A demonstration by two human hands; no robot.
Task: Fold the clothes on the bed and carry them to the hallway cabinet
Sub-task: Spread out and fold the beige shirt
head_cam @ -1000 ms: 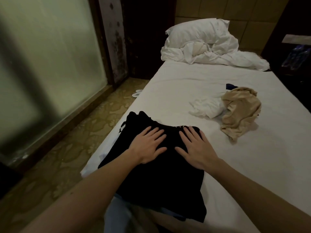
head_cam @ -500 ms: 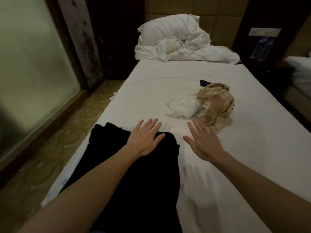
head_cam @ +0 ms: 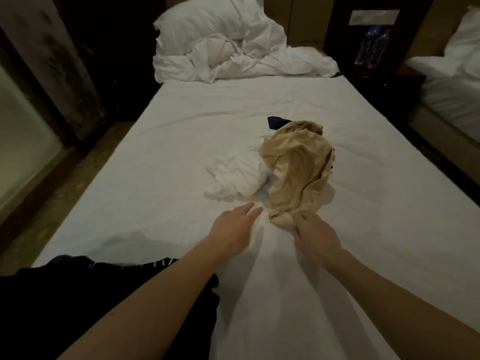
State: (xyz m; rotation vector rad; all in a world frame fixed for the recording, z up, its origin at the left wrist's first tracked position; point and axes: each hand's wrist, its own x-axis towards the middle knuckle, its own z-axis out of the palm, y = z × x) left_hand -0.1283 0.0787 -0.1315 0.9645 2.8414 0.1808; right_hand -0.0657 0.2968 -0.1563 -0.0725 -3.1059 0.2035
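My right hand point(head_cam: 313, 236) pinches the near edge of the tan garment point(head_cam: 296, 175) at 12 o'clock, while my left hand point(head_cam: 232, 227), fingers straight, hovers beside it at 11 o'clock.

- Both hands have left the black garment point(head_cam: 109, 302), which they were pressing flat a second ago; it now lies at the near left edge of the bed point(head_cam: 181, 141), under the left forearm.
- The right hand point(head_cam: 315, 236) has reached forward to the beige garment point(head_cam: 296, 172), and its fingers now touch the near end.
- The left hand point(head_cam: 233, 227), fingers straight, now hovers over the sheet just beside that end, below the crumpled white garment point(head_cam: 236, 175).
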